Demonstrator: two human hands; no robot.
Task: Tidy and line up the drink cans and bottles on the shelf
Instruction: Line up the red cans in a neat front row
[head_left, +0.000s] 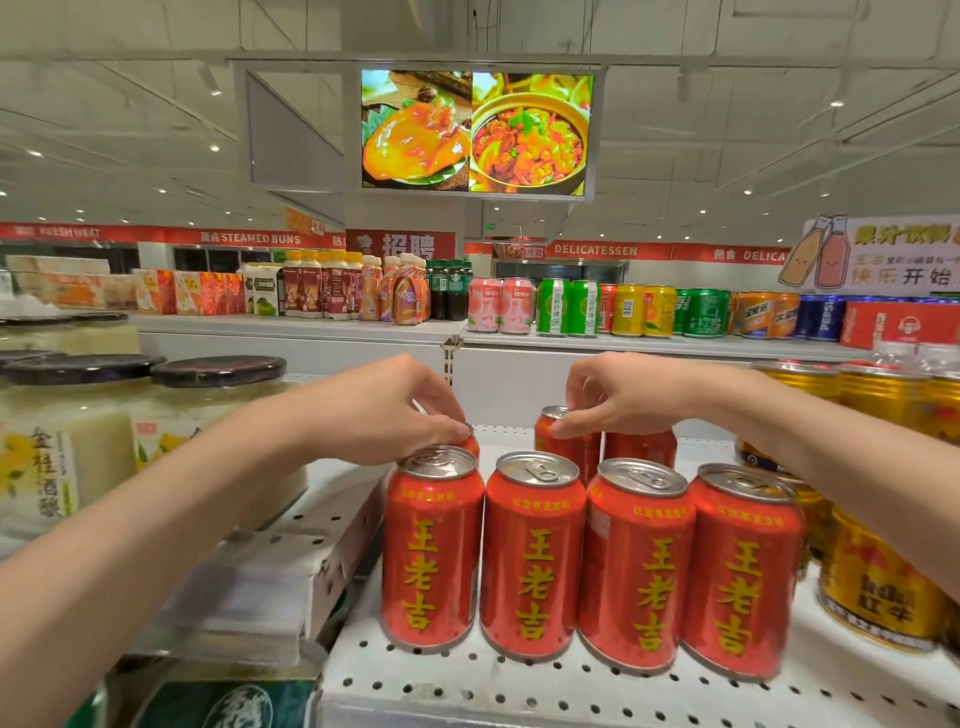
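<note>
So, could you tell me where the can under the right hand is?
In the head view, that red can stands in the back row, right of centre, behind the four front cans, beside another red can.

red cans (535, 561): 王老吉 | wall banner (595, 250): DELICATESSEN | left banner (260, 238): STEAMED BUNS

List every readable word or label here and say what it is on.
"王老吉": front red cans
"STEAMED BUNS": red banner
"DELICATESSEN": red banner
"招聘": red sign
"金桂酒酿": jar label
"快乐开始": drinks poster
Small print on the cans, top-shelf drink labels and gold cans: too blurred to read.
</note>
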